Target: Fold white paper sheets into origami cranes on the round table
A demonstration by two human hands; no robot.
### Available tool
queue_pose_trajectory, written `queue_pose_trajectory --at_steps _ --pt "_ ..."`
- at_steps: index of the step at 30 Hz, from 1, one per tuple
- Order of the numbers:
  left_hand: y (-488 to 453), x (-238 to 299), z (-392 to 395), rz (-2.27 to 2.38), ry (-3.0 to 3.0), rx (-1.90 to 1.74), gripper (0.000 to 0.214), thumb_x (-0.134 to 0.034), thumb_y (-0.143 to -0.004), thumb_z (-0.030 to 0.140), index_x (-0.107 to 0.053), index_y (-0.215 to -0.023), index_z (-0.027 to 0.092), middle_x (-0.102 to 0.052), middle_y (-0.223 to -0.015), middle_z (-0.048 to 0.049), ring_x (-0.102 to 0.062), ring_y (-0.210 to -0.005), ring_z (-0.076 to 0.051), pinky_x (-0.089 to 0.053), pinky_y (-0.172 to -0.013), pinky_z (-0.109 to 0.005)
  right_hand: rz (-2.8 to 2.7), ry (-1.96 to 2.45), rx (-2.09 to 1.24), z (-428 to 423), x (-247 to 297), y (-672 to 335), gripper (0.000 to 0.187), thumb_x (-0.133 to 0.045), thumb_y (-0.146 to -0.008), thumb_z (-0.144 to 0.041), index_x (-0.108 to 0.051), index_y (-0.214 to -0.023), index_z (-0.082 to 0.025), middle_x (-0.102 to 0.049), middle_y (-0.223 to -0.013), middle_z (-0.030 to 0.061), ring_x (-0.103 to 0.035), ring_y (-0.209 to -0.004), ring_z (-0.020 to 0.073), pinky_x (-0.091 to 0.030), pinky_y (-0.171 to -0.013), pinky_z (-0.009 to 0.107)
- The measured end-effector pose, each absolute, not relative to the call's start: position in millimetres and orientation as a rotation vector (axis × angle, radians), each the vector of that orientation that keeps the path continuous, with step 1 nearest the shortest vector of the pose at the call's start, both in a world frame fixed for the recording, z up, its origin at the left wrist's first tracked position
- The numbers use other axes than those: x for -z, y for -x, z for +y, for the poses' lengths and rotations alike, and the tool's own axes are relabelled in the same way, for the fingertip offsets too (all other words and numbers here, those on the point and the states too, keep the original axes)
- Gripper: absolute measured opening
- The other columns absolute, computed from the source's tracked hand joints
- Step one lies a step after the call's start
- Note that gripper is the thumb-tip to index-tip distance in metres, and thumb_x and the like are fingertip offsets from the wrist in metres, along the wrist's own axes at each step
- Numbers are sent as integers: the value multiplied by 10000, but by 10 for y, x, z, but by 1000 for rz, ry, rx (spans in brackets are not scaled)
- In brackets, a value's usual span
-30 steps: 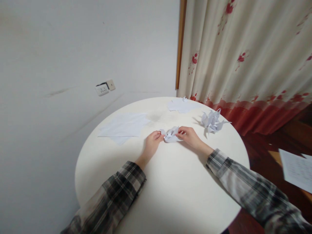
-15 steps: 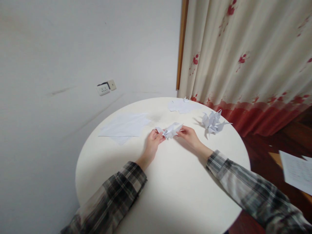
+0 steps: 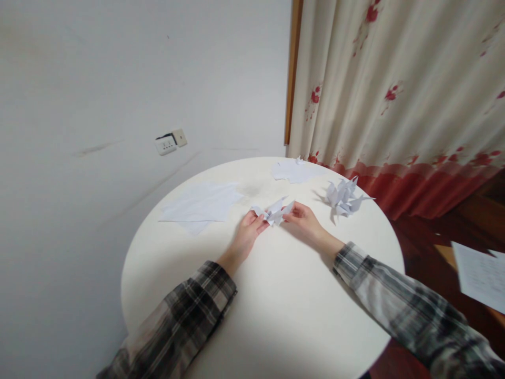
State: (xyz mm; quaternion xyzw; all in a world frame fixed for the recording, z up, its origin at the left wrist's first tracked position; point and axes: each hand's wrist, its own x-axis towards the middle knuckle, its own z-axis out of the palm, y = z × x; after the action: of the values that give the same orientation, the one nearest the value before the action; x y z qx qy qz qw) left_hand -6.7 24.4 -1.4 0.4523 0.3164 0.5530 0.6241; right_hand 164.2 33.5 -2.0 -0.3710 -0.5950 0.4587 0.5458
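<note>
A small folded white paper figure [image 3: 274, 212] is held just above the round white table [image 3: 276, 316], near its middle. My left hand [image 3: 247, 232] pinches the figure's left end, fingers closed. My right hand [image 3: 304, 223] pinches its right end, fingers closed as well. Both arms wear plaid sleeves. A cluster of finished folded paper figures [image 3: 344, 197] lies on the table to the right of my hands.
Flat white sheets [image 3: 203, 204] lie at the table's back left and a torn sheet [image 3: 294, 170] at the back. A flowered curtain [image 3: 398, 95] hangs behind, a wall socket [image 3: 169, 142] left. Printed paper [image 3: 479, 276] rests at right.
The paper figure has been lifted off the table and its ends pulled apart a little; both hands shifted slightly toward the back.
</note>
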Motion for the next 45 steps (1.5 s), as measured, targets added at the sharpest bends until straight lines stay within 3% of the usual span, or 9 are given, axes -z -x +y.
queue_pose_trajectory --at_steps 6,19,25,32,45 --pt "65 -17 231 737 -1036 -1283 263 -688 -666 310 -516 -787 153 -623 -855 -31 -598 -841 -152 -459 -849 -327 -1356 865 -1104 345 22 -1631 185 -648 -619 -261 -482 -629 -180 -560 -624 -33 -541 -611 113 -441 -629 256" --pt "68 -23 215 736 -1090 -1175 306 -671 -682 286 -542 -919 142 -618 -1006 -84 -583 -934 -198 -455 -840 -329 -1325 841 -1214 334 8 -1627 237 -652 -608 -275 -429 -641 -199 -564 -624 -45 -562 -612 119 -464 -635 274" --pt "79 -7 231 744 -1050 -1183 280 -658 -702 264 -534 -933 166 -614 -1005 -61 -597 -874 -166 -466 -812 -326 -1327 815 -1156 298 3 -1609 203 -651 -625 -296 -494 -701 -192 -597 -715 -16 -568 -660 125 -468 -693 290" --pt "81 -5 225 621 -951 -1183 269 -658 -705 225 -543 -941 161 -608 -1010 -51 -587 -907 -149 -436 -885 -308 -1275 819 -1218 243 -97 -1616 188 -660 -628 -289 -528 -714 -187 -629 -824 9 -582 -718 124 -476 -726 286" --pt "79 -7 220 672 -1138 -1149 340 -657 -705 298 -545 -988 146 -616 -1046 -89 -572 -973 -196 -439 -865 -324 -1302 795 -1173 318 30 -1587 268 -679 -621 -348 -460 -661 -199 -617 -672 -24 -589 -636 126 -465 -647 276"
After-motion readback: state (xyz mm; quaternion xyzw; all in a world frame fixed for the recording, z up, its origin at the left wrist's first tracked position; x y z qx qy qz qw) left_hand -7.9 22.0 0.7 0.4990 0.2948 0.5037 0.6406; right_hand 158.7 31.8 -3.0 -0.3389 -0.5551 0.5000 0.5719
